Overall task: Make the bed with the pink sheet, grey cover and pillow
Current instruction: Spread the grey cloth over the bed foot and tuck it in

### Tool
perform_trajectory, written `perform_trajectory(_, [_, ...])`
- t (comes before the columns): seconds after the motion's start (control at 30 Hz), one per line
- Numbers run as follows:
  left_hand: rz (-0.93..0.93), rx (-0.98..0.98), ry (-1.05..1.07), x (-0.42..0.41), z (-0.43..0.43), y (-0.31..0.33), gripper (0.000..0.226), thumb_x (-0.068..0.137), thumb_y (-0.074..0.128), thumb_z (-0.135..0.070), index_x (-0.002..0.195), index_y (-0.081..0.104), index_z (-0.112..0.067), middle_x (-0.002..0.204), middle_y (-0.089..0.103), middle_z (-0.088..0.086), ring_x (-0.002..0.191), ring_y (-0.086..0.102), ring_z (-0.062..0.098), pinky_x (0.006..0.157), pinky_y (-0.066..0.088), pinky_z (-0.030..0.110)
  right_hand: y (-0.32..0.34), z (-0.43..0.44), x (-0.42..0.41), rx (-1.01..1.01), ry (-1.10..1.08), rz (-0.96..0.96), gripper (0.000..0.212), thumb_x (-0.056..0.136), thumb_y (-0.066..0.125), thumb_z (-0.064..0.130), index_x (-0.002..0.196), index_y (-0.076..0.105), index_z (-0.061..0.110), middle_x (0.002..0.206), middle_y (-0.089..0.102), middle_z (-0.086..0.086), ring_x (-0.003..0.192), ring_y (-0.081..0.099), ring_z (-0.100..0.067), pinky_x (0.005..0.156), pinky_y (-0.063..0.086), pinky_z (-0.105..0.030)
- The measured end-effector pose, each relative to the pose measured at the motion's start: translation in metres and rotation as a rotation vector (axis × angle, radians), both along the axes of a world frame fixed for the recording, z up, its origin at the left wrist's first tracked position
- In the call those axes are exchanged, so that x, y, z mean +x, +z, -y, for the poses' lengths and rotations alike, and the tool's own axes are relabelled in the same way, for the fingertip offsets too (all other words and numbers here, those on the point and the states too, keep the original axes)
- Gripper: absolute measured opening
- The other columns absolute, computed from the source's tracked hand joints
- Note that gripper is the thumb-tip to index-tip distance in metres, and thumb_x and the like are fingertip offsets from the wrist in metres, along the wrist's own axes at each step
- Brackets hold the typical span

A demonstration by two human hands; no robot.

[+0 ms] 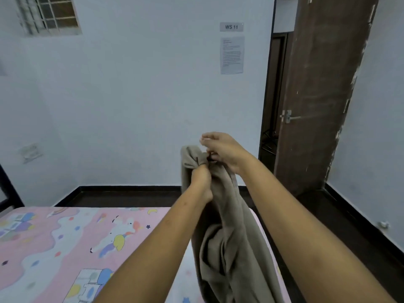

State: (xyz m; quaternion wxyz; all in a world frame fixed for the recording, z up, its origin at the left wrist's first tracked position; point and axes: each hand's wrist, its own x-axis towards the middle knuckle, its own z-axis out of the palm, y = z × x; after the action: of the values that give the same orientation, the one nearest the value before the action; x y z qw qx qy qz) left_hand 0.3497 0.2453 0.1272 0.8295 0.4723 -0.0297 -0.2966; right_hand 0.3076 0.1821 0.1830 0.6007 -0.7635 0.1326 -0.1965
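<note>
Both hands, left hand (202, 178) and right hand (220, 149), grip grey cover (220, 226); hanging vertically.

Bed (273, 250): pink cartoon-print sheet (65, 237) spread flat over top, reaching far edge and right edge. Dark floor (131, 199) beyond bed's far edge.

Single head-worn wide-angle view, forward and down, close over the bed (54, 248), toward the wall (142, 106)

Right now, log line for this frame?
left hand grips grey cover | right hand pinches its top | cover bunched, hanging | pink sheet spread flat
</note>
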Motion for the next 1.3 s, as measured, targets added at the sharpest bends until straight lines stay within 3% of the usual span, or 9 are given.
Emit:
perform_trajectory(0.07, [-0.171, -0.278, 0.087, -0.006, 0.008, 0.001, 0.028, 0.095, 0.037, -0.009, 0.098, 0.059, 0.009, 0.093, 0.058, 0.022, 0.097, 0.054, 0.014, 0.096, 0.042, 0.024, -0.033, -0.001, -0.005, -0.042, -0.062, 0.069, 0.043, 0.091, 0.062, 0.018, 0.132, 0.049, 0.012, 0.120, 0.058, -0.010, 0.105, 0.058, -0.016, 0.090, 0.049, -0.028])
perform_trajectory(0.23, [-0.162, -0.205, -0.085, -0.004, 0.010, -0.004, 0.059, 0.096, 0.037, -0.054, 0.090, 0.062, 0.000, 0.077, 0.069, 0.017, 0.081, 0.063, 0.029, 0.071, 0.051, 0.040, -0.109, 0.016, -0.025, -0.159, -0.268, 0.042, 0.074, 0.074, 0.069, 0.055, 0.137, 0.044, 0.026, 0.127, 0.049, 0.007, 0.122, 0.045, -0.011, 0.108, 0.036, -0.032])
perform_trajectory(0.33, [-0.100, -0.231, -0.069, -0.007, 0.012, -0.002, 0.058, 0.094, 0.039, -0.056, 0.101, 0.061, -0.003, 0.092, 0.067, 0.016, 0.087, 0.064, 0.026, 0.077, 0.053, 0.037, -0.113, 0.025, -0.038, 0.131, -0.125, 0.069, 0.046, 0.081, 0.070, 0.045, 0.117, 0.060, 0.019, 0.110, 0.067, 0.002, 0.106, 0.062, -0.015, 0.090, 0.050, -0.031])
perform_trajectory(0.5, [0.022, -0.193, -0.162, -0.006, 0.006, -0.007, 0.061, 0.094, 0.033, -0.059, 0.122, 0.054, -0.010, 0.120, 0.062, 0.014, 0.105, 0.061, 0.025, 0.084, 0.052, 0.038, -0.104, 0.036, -0.031, -0.012, -0.284, 0.266, 0.018, 0.094, 0.058, 0.025, 0.089, 0.064, 0.009, 0.088, 0.067, -0.013, 0.086, 0.061, -0.027, 0.077, 0.047, -0.036])
perform_trajectory(0.6, [0.302, 0.079, -0.147, 0.001, -0.004, -0.006, 0.048, 0.091, 0.048, -0.053, 0.128, 0.046, -0.022, 0.130, 0.052, 0.000, 0.124, 0.049, 0.023, 0.090, 0.049, 0.040, -0.090, 0.038, -0.025, 0.004, -0.279, 0.315, 0.015, 0.098, 0.049, 0.024, 0.091, 0.061, 0.018, 0.095, 0.066, -0.008, 0.094, 0.063, -0.024, 0.085, 0.049, -0.038])
perform_trajectory(0.77, [1.167, 0.555, 0.225, 0.019, -0.026, -0.001, 0.103, 0.063, 0.081, -0.049, 0.145, 0.020, -0.033, 0.150, 0.022, -0.002, 0.135, 0.023, 0.011, 0.109, 0.027, 0.029, -0.082, 0.027, -0.017, -0.074, -0.014, 0.307, 0.013, 0.098, 0.049, 0.015, 0.101, 0.061, 0.014, 0.099, 0.066, -0.007, 0.095, 0.063, -0.020, 0.084, 0.051, -0.032])
perform_trajectory(0.9, [1.278, 0.628, -0.273, 0.021, -0.038, 0.005, 0.063, 0.066, 0.083, -0.040, 0.120, 0.051, -0.028, 0.117, 0.058, -0.006, 0.111, 0.055, 0.012, 0.090, 0.045, 0.021, -0.071, 0.015, -0.013, -0.110, 0.200, 0.258, 0.014, 0.098, 0.051, 0.017, 0.099, 0.065, 0.014, 0.093, 0.067, -0.001, 0.091, 0.063, -0.011, 0.082, 0.050, -0.025])
perform_trajectory(1.13, [1.397, 0.734, -0.274, 0.034, -0.044, -0.004, 0.015, 0.087, 0.059, -0.014, 0.101, 0.064, -0.016, 0.099, 0.067, -0.002, 0.095, 0.060, 0.015, 0.083, 0.047, 0.027, -0.070, 0.023, -0.023, -0.295, 0.110, 0.227, 0.015, 0.081, 0.075, 0.025, 0.089, 0.065, 0.018, 0.080, 0.065, 0.004, 0.079, 0.060, -0.008, 0.076, 0.046, -0.021])
perform_trajectory(1.3, [1.394, 0.626, 0.005, 0.039, -0.046, 0.002, 0.019, 0.087, 0.048, -0.003, 0.093, 0.064, -0.011, 0.092, 0.067, -0.002, 0.088, 0.059, 0.010, 0.077, 0.043, 0.018, -0.109, 0.048, -0.039, -0.588, -0.226, -0.079, 0.020, 0.080, 0.066, 0.016, 0.097, 0.056, 0.018, 0.089, 0.064, -0.001, 0.085, 0.060, -0.023, 0.072, 0.047, -0.031])
